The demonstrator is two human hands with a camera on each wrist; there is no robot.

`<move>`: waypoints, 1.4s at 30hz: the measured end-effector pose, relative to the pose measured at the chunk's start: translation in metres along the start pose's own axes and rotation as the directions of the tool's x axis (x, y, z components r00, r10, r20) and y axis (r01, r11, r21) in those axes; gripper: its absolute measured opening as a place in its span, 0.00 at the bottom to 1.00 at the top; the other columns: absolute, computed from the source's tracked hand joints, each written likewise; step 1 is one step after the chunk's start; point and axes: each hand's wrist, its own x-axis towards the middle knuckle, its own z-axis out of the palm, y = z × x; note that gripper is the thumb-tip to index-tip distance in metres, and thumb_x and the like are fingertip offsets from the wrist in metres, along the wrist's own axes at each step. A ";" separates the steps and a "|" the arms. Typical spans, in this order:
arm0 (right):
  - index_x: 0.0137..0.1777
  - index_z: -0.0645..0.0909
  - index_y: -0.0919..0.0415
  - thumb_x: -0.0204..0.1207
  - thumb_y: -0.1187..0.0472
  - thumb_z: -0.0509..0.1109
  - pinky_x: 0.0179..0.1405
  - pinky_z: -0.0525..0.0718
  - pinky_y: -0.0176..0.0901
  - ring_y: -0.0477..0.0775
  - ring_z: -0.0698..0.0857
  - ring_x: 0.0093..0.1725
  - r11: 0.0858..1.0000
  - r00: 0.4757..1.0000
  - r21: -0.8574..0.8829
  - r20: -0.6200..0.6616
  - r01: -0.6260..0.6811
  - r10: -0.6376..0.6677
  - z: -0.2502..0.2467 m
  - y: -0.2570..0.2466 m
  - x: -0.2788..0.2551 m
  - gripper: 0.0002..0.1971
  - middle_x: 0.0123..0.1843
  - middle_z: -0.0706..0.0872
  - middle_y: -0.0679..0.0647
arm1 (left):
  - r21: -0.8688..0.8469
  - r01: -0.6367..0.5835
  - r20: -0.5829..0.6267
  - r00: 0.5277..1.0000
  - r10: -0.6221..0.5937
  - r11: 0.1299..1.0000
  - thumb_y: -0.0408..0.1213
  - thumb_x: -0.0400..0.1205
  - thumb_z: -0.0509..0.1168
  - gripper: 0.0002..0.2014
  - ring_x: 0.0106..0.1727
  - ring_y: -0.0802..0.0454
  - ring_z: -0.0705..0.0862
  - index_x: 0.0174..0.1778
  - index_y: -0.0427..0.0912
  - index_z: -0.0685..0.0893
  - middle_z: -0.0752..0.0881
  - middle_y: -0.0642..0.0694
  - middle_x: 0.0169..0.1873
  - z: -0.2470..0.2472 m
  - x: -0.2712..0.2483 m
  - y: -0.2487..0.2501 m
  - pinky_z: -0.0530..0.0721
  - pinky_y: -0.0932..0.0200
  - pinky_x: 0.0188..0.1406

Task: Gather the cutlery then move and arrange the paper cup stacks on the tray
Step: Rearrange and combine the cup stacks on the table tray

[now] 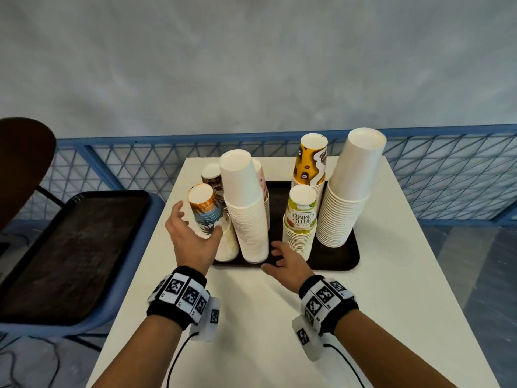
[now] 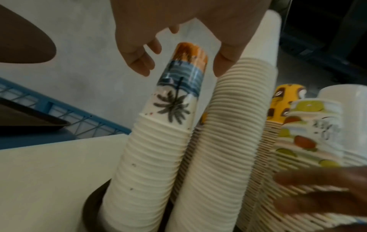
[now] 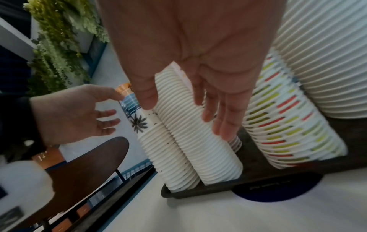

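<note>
White tabletop, blue mesh railing and grey floor behind: my left hand (image 1: 193,236), fingers spread and holding nothing, frames the palm-tree cup stack (image 1: 208,217) at the near-left corner of the dark tray (image 1: 347,256); my right hand (image 1: 285,261), relaxed and empty, hovers by the plain white stack (image 1: 246,208). No cutlery shows, so I judge arranging is underway; next I must grasp that leaning stack without toppling its neighbours.

Fingers (image 2: 139,62) open by palm-tree cup stack (image 2: 151,149).
</note>
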 end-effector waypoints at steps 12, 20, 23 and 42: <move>0.79 0.53 0.58 0.52 0.57 0.85 0.76 0.68 0.56 0.59 0.68 0.76 0.991 0.917 0.119 -0.400 0.065 -0.012 0.051 -0.032 0.059 0.58 0.77 0.68 0.59 | -0.129 0.102 0.454 0.891 -0.033 0.986 0.35 0.61 0.82 0.45 0.64 0.53 0.79 0.72 0.47 0.66 0.79 0.48 0.65 0.012 0.046 -0.053 0.76 0.57 0.66; 0.73 0.65 0.61 0.58 0.63 0.82 0.59 0.75 0.41 0.59 0.79 0.65 0.981 0.857 0.182 -0.514 0.073 0.031 0.055 -0.033 0.068 0.43 0.67 0.80 0.60 | -0.106 0.164 0.507 0.858 -0.089 0.981 0.37 0.65 0.80 0.32 0.57 0.53 0.82 0.61 0.51 0.71 0.82 0.53 0.54 0.015 0.050 -0.062 0.78 0.60 0.61; 0.72 0.66 0.63 0.57 0.65 0.82 0.58 0.74 0.39 0.60 0.80 0.65 0.977 0.832 0.184 -0.555 0.109 0.012 0.052 -0.032 0.066 0.42 0.66 0.80 0.60 | -0.105 0.163 0.526 0.846 -0.084 0.981 0.38 0.64 0.80 0.35 0.58 0.54 0.82 0.65 0.47 0.72 0.83 0.52 0.57 0.022 0.048 -0.058 0.78 0.60 0.61; 0.60 0.77 0.68 0.72 0.51 0.72 0.51 0.73 0.36 0.59 0.82 0.60 0.955 0.950 -0.091 -0.166 -0.282 0.264 0.059 0.004 0.045 0.23 0.58 0.84 0.60 | -0.039 0.285 0.425 0.872 -0.242 0.958 0.37 0.78 0.68 0.26 0.68 0.41 0.77 0.73 0.45 0.70 0.74 0.42 0.72 0.011 0.096 -0.068 0.74 0.55 0.64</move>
